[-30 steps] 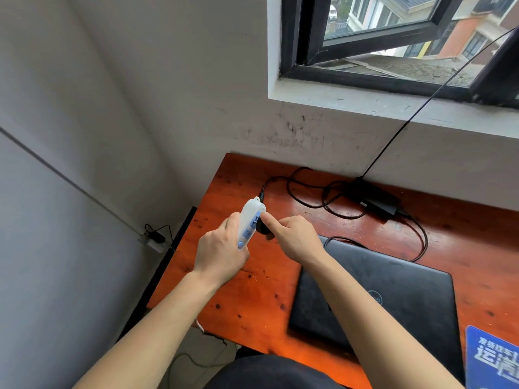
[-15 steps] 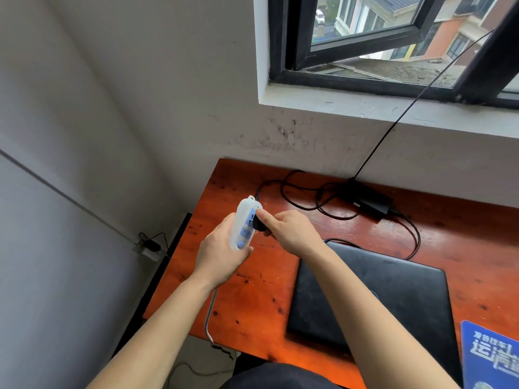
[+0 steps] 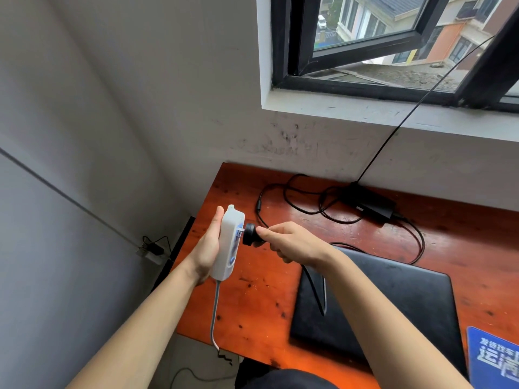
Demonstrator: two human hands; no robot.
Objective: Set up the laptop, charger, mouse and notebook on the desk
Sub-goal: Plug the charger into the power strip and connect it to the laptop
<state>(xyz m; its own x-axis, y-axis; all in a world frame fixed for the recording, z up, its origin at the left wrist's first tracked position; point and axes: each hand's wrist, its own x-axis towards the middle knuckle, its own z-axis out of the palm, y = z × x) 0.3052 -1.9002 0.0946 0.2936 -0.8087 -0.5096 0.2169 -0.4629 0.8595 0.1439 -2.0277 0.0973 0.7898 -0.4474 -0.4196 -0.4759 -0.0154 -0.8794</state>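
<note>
The black plug (image 3: 249, 234) of the charger sits at the face of a white power strip (image 3: 228, 242), its metal prongs partly showing in the gap between the two, so it is not fully seated. The right hand (image 3: 292, 245) pinches the plug from behind, thumb on top and fingers curled under. The left hand (image 3: 206, 248) wraps around the back of the strip and holds it upright in the air over the left end of the desk (image 3: 252, 299). A grey cord (image 3: 214, 313) hangs from the bottom of the strip, past the desk edge toward the floor.

From the plug a black cable (image 3: 297, 209) runs back in loose loops across the orange-red desk to the charger brick (image 3: 370, 204), which lies near the wall under the window (image 3: 365, 43). Another cable leaves the brick on the right, curves round and ends at the back edge of the laptop (image 3: 387, 310). The laptop is shut and lies flat on the desk, under the right forearm. A blue notebook (image 3: 494, 357) lies just beside the laptop's right edge, at the frame's corner, partly cut off.

A thin black wire (image 3: 421, 94) rises from near the brick, up the wall and out over the sill. Low on the left wall, a small socket (image 3: 150, 251) has a black plug in it.
</note>
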